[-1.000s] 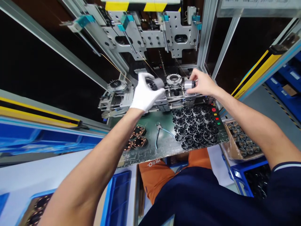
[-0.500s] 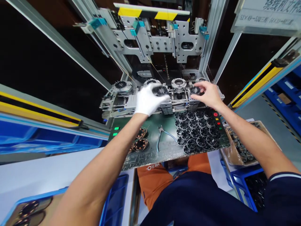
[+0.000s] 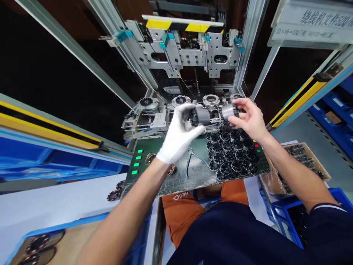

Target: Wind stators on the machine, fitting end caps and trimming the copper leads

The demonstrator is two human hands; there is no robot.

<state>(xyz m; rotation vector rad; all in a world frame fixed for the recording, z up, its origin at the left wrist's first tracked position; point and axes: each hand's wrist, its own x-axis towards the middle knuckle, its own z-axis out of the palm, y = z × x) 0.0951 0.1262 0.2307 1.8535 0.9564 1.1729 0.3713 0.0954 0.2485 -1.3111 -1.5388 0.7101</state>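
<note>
My left hand (image 3: pixel 176 134), in a white glove, is curled around a stator core (image 3: pixel 203 116) with a grey metal side and black slotted end, slightly blurred. My bare right hand (image 3: pixel 251 117) pinches a second stator core (image 3: pixel 228 111) between thumb and fingers, its smooth side turned left. Both cores are held in the air, tilted on their sides, a small gap between them. Behind them stands a winding machine with round holders; black cores sit in the left holder (image 3: pixel 148 103) and the one beside it (image 3: pixel 181 101). The ring holder (image 3: pixel 211 100) further right has an open centre.
Several unwound stator cores (image 3: pixel 227 156) stand in rows on the green work plate (image 3: pixel 197 180). Cutting pliers (image 3: pixel 189 162) lie left of them. Copper-wound stators (image 3: pixel 171 169) are partly behind my left arm. A carton (image 3: pixel 321 165) of cores stands right. Yellow-and-black bars (image 3: pixel 300 101) flank the machine.
Both hands have drawn slightly toward me, and the cores have turned from end-on to side-on. The view has shifted a little, uncovering the second holder and more green buttons.
</note>
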